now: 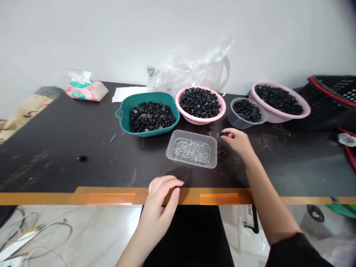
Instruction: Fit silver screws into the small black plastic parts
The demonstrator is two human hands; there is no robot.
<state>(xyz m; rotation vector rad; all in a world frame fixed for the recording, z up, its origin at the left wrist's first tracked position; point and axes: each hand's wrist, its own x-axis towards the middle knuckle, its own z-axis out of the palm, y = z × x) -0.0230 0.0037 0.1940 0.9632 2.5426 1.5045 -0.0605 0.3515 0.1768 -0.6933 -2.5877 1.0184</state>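
The fingers of the right hand (pixel 238 141) are drawn together around a small black part (pixel 224 134), which is held low over the bench (pixel 61 137), just right of a clear rectangular tub (pixel 170 149) and in front of a clear round tub (pixel 236 119). The fingers of the left hand (pixel 161 198) are bent, with a narrow gap between thumb and forefinger; this hand is over the front edge of the bench, nearest to the rectangular tub, and nothing is visible in its grasp. The rectangular tub contains a layer of thin silver metal pieces (pixel 191 152). Behind it stand a green basin (pixel 126 107) of black disc-like parts (pixel 152 116), some with pale centres, and a pink basket (pixel 191 119) heaped with small black pieces (pixel 199 102). The round tub, also filled with black pieces, stands beside a larger pink basket (pixel 265 110) with similar contents. Farther out, a clear plastic bag (pixel 189 74) lies crumpled against the wall (pixel 125 37), near a sheet of white paper (pixel 125 94). A tissue pack (pixel 87 91) occupies the rear left, and a single black object (pixel 81 158) lies apart at left. Orange-brown tape (pixel 111 198) lines the front edge.
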